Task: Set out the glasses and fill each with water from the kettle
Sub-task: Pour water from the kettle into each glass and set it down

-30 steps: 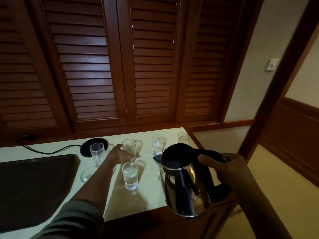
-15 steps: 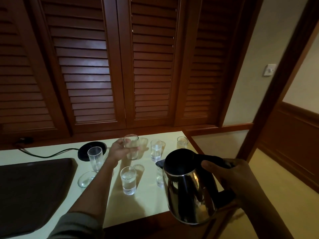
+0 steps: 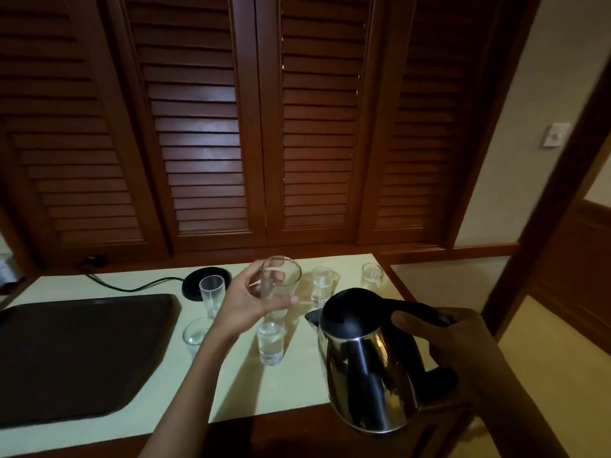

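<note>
My left hand (image 3: 246, 300) grips an empty clear glass (image 3: 280, 280) and holds it raised above the pale countertop (image 3: 291, 385). My right hand (image 3: 463, 352) holds the steel kettle (image 3: 370, 368) by its black handle, off the counter's front right corner, spout pointing left. Below the raised glass stands a glass with water (image 3: 271, 343). Two more glasses with water stand at the back, one in the middle (image 3: 321, 289) and one near the right corner (image 3: 372, 276). An empty tall glass (image 3: 211, 294) stands left of my hand, and a round glass (image 3: 195, 332) sits in front of it.
The kettle's black base (image 3: 195, 282) with its cord (image 3: 132, 285) sits at the back of the counter. A dark tray (image 3: 76, 355) fills the counter's left part. Louvred wooden doors (image 3: 211, 127) rise behind. Floor lies beyond the counter's right edge.
My left hand closed on the empty glass at the back, lifted it off the counter and brought it nearer. The kettle stayed in my right hand, shifting slightly.
</note>
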Demonstrator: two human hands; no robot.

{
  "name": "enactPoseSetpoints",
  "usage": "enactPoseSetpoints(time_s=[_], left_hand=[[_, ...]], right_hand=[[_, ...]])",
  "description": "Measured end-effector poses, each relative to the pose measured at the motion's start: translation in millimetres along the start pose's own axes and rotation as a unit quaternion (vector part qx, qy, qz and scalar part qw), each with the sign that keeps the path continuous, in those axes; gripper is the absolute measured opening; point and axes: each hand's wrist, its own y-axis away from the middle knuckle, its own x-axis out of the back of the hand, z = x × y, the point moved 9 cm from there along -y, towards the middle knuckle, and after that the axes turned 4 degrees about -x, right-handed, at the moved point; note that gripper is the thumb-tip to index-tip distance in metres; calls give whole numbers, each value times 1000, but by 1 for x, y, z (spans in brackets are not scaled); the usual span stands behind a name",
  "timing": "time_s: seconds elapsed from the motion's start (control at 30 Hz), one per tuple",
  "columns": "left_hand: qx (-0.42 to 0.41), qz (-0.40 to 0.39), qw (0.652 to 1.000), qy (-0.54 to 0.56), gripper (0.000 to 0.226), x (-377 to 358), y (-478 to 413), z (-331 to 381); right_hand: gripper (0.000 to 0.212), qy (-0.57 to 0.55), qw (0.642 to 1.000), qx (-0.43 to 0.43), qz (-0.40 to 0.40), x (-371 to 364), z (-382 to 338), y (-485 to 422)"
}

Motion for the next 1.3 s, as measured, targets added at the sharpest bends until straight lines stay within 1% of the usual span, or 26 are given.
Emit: enactPoseSetpoints(time_s=[0.17,0.2,0.3,0.43,0.47,0.53,0.57,0.63,0.73,0.77,0.9,0.97,1.07,1.17,1.3], left_hand=[[7,12,1000,-13,76,12,52,-1],[12,16,1000,-13,77,15,60,-4],[28,24,999,-16,78,26,85,-15],[40,38,998,-29,77,40,109,-31],[42,39,998,-34,76,42,114,-34],[44,37,998,-39,75,44,123,-38],[45,35,998,-39,76,44,126,-40],[51,39,997,-36,75,46,133,-45],[62,42,997,-34,76,51,138,-55],[65,42,996,-34,76,52,140,-58],[74,40,996,-33,78,54,146,-66],[74,36,996,-33,79,55,149,-68],[80,31,996,-31,79,55,152,-72],[88,34,995,-25,78,54,155,-78],[92,29,995,-22,79,52,157,-84]], right_hand=[[111,-8,999,13,-34,-13,-4,5],[111,-13,999,16,-43,-16,-5,7],[101,-17,997,15,-68,-25,-11,12],[99,-8,994,25,-105,-41,-23,25],[92,4,993,24,-114,-46,-26,28],[63,26,990,16,-140,-58,-31,37],[54,41,989,15,-144,-63,-33,39],[51,73,987,22,-145,-69,-34,41],[35,120,982,27,-142,-80,-35,39],[36,135,980,33,-143,-84,-36,38],[59,193,969,77,-130,-94,-42,33],[63,207,966,85,-129,-98,-44,31],[57,229,960,97,-127,-105,-48,30],[42,265,951,104,-121,-110,-51,32],[40,308,936,125,-115,-117,-58,34]])
